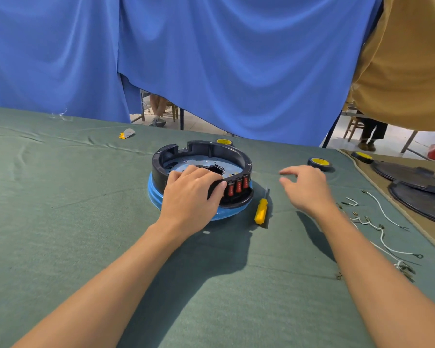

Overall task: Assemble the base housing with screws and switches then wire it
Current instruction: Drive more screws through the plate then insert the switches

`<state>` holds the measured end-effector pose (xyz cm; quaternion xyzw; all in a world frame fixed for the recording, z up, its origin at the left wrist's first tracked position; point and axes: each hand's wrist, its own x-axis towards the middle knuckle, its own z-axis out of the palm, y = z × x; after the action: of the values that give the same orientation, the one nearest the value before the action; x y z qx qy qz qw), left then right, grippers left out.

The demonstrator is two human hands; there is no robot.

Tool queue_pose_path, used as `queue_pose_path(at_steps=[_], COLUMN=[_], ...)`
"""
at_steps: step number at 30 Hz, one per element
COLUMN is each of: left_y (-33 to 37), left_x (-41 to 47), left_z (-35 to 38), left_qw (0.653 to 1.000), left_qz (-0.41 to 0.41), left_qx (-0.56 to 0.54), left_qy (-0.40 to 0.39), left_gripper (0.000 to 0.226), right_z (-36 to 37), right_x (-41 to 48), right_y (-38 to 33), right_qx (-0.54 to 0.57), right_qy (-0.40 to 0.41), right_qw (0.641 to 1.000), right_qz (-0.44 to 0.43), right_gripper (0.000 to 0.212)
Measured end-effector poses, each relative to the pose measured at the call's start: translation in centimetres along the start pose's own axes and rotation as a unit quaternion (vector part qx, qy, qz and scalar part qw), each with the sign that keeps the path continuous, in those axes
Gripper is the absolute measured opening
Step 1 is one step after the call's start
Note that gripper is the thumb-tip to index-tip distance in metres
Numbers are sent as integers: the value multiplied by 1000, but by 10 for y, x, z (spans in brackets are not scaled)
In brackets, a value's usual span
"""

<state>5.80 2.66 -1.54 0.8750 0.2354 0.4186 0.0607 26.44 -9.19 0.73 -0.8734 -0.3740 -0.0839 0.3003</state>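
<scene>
At the centre of the frame, your left hand (pixel 191 194) gripped the near rim of the base housing (pixel 219 148) beside its red switches (pixel 237 186), probably to steady it. Your right hand (pixel 304 187) hovered loose and empty to its right, perhaps bound for the white wires (pixel 382 209). The yellow screwdriver (pixel 261 210) lay beside the housing.

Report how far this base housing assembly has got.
Done: three red rocker switches sit in the front wall of the round black plastic housing. In hand: the left hand grips that housing; the right hand hovers empty beside it. Left: wiring; the white wires lie loose on the green cloth. Screws cannot be judged.
</scene>
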Motion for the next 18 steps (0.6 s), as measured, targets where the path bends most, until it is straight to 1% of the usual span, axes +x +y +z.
queue_pose_path(at_steps=[3,5,7,9,13,16,18], left_y=[2,3,3,1,-5,-14,-17], left_x=[2,4,6,8,13,19,19], left_z=[1,1,2,1,-6,-15,-18], left_qw=[1000,1000,1000,1000,999,995,994], left_qz=[-2,-5,-5,-2,20,35,35], left_qx=[-16,-7,2,-1,-25,-45,-54], left_qy=[9,1,-5,-9,-42,-84,-83], left_gripper=[18,18,17,17,15,13,12], right_z=[6,11,16,18,16,12,10], right_x=[4,3,4,4,3,1,1], right_y=[22,28,31,31,27,25,22], right_qx=[-144,-192,-193,-181,-153,-125,-93], right_qy=[-58,-87,-98,-81,-54,-48,-42], right_qw=[987,975,974,978,985,989,993], right_qz=[50,66,69,65,64,70,66], right_gripper=[37,36,27,21,25,23,22])
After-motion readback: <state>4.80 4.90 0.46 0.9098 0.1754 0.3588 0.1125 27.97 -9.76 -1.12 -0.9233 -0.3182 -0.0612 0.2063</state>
